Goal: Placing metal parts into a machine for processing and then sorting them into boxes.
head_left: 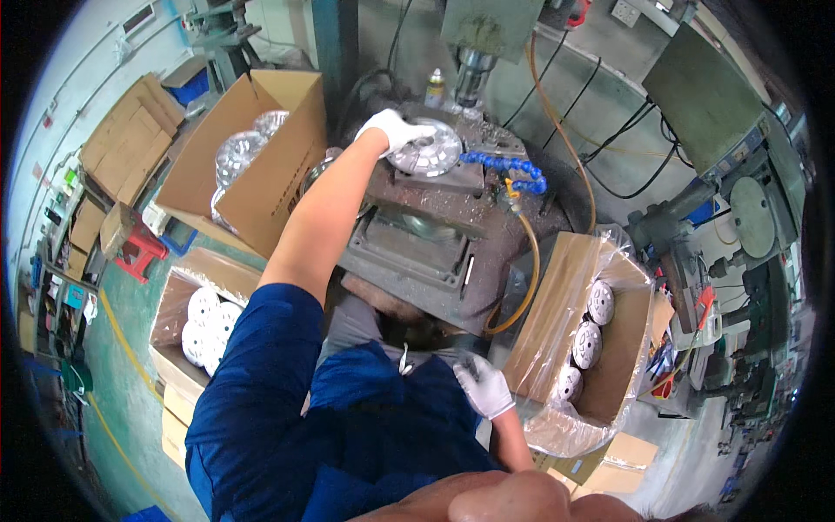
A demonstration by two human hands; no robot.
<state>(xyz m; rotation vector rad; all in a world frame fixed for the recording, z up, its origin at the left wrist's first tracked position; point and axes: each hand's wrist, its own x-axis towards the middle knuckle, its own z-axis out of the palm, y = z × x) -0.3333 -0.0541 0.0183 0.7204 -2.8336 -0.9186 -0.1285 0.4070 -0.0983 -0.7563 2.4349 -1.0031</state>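
Observation:
My left hand (pixel 396 132), in a white glove, reaches out to the machine table and grips the left rim of a shiny round metal disc (pixel 437 155). The disc has openings around its face and lies on a fixture block (pixel 448 180), beside the drill press spindle (pixel 474 74). A blue segmented coolant hose (pixel 500 162) points at the disc's right side. Down by my lap, my gloved right hand (pixel 484 388) hangs with fingers loosely apart and nothing visible in it. It is nearest to the plastic-lined carton (pixel 539 322) on the right.
At the left, a tall carton (pixel 278 196) holds clear-wrapped or shiny discs (pixel 239 155). Below it, another carton (pixel 174 348) holds several white discs (pixel 204 304). More discs (pixel 587 344) stand in the right carton. A spray can (pixel 435 87) stands behind the fixture. Metal chips litter the machine table (pixel 496 235).

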